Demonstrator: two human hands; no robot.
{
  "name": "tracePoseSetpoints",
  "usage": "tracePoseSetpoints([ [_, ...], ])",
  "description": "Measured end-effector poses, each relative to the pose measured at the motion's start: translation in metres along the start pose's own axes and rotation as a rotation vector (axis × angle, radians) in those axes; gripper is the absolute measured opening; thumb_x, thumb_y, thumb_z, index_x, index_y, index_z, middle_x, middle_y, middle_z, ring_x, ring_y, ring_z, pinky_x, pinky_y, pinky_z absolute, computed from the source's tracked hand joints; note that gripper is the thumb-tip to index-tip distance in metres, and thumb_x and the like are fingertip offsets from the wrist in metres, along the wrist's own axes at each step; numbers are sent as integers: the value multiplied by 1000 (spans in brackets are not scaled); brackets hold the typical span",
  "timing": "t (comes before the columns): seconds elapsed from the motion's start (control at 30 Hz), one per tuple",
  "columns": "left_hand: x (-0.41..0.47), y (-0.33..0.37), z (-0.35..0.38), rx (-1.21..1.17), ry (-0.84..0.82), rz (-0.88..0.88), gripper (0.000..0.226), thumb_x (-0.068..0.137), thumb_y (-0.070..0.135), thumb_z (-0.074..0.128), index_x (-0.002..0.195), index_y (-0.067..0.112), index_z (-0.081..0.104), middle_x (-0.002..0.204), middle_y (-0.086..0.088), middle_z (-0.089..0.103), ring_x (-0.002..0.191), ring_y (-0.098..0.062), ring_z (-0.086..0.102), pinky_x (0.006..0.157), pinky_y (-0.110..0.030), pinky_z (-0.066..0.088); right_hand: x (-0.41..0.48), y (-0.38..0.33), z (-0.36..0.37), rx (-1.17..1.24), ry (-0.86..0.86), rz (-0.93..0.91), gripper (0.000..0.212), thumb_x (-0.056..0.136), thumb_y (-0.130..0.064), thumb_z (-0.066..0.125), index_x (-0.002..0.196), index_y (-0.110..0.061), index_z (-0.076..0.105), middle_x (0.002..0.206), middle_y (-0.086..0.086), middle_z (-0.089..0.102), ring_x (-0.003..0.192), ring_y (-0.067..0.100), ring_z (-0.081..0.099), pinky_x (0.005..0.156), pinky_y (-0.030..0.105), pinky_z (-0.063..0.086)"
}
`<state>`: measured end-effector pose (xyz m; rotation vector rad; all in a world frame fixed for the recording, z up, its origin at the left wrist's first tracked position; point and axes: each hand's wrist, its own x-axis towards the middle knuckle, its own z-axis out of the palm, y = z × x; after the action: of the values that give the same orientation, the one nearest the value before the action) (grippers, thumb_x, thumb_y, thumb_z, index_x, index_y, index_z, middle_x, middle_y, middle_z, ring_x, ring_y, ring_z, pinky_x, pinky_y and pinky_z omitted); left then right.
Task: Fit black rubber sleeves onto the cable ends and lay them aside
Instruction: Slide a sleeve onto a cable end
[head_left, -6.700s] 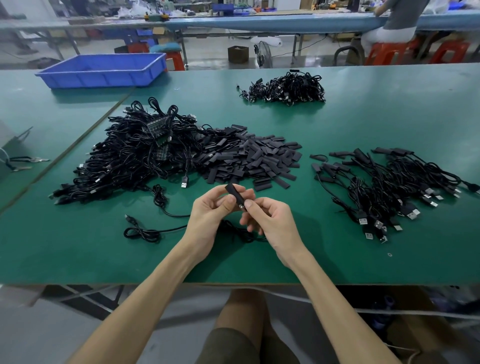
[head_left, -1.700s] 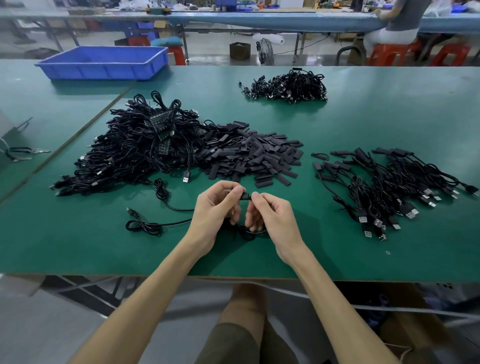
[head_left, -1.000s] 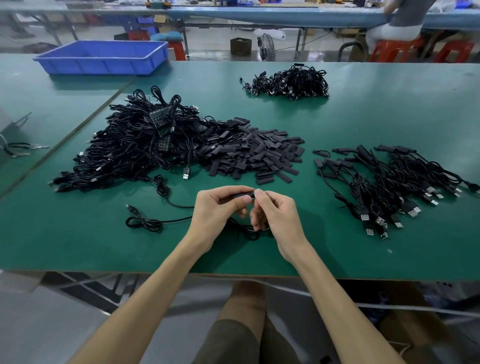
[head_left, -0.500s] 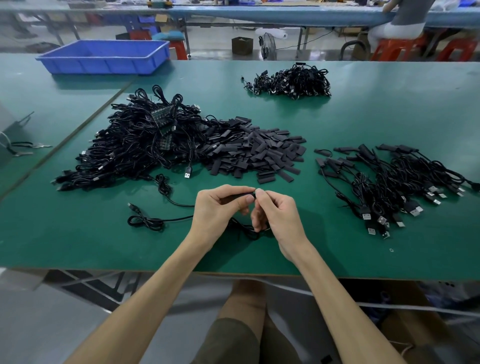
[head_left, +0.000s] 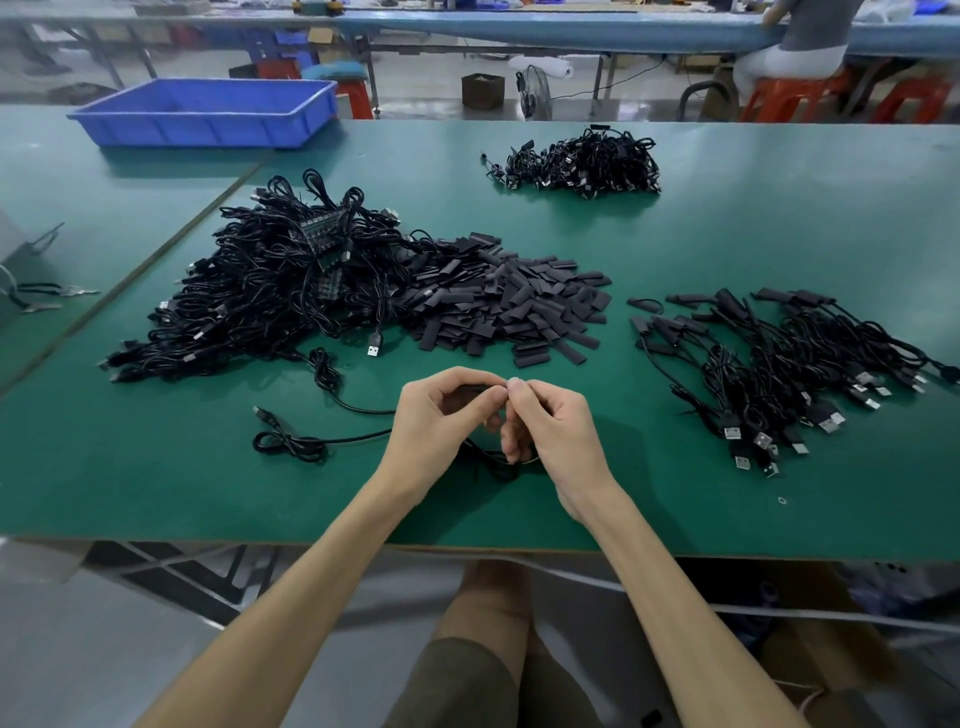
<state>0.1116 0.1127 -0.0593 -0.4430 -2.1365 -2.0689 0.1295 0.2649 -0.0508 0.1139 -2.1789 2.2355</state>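
Pinch grip: L hand (head_left: 441, 418) + R hand (head_left: 553, 434) on sleeve (head_left: 477, 387), mostly hidden.

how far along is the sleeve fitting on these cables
Done: a sleeved pile lies at right. In hand: the left hand and right hand pinch the end of one cable between their fingertips. Left: the large tangle of bare cables and the heap of loose sleeves beside it, so most likely remains.

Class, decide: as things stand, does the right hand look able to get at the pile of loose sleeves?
Probably yes, once freed: the right hand is pinching the cable end with the left hand, but only bare table separates it from the sleeve pile.
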Motion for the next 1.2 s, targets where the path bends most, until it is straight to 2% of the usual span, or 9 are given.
tracePoseSetpoints([
  [0.27,2,-2,-4,-94,-35,-72,16,89,9,76,105,8,77,91,-11,77,79,-21,71,77,-26,57,1,2,0,-21,-3,-26,39,107,-19,54,70,-10,62,57,4,61,50,15,55,49,23,47],
  [0.43,1,-3,-6,-119,-55,-91,19,88,11,77,107,9,77,95,-13,78,86,-30,72,84,-35,59,1,3,-1,-15,-16,-30,40,107,-22,55,69,-11,63,57,7,61,48,16,54,48,24,47],
  [0.6,1,-4,-6,-122,-63,-113,18,89,10,76,107,9,77,94,-12,78,83,-26,71,81,-33,58,0,3,-1,-14,-32,-36,43,107,-25,55,65,-20,63,55,8,61,47,17,53,48,25,47],
  [0.73,1,-4,-5,-102,-84,-100,16,94,13,71,108,10,75,90,-8,76,80,-21,68,79,-30,56,1,3,1,-10,-15,-44,42,107,-22,54,67,-12,61,55,8,59,47,16,52,48,24,45],
  [0.83,1,-4,-3,-112,-81,-111,22,99,22,63,115,10,73,91,-11,74,82,-20,66,81,-30,56,1,4,1,0,23,-48,42,107,-21,53,67,-11,60,56,7,59,48,16,53,48,23,44],
  [0.9,2,-3,-3,-121,-64,-130,26,100,27,60,113,8,72,87,-12,71,79,-20,65,78,-32,56,1,4,0,4,28,-43,43,107,-21,53,65,-14,60,56,6,59,49,16,53,49,23,44],
  [1.07,3,-5,0,3,-40,-128,21,103,22,59,103,5,71,72,-1,68,61,-16,60,62,-26,53,1,5,0,-2,36,-45,42,107,-20,53,66,-10,58,56,5,59,49,16,53,49,23,45],
  [1.2,3,-5,0,27,-41,-115,18,102,18,59,100,4,71,67,2,65,57,-11,54,56,-21,47,1,5,-1,-5,18,-46,42,107,-20,53,66,-13,60,57,5,59,49,16,53,49,24,45],
])
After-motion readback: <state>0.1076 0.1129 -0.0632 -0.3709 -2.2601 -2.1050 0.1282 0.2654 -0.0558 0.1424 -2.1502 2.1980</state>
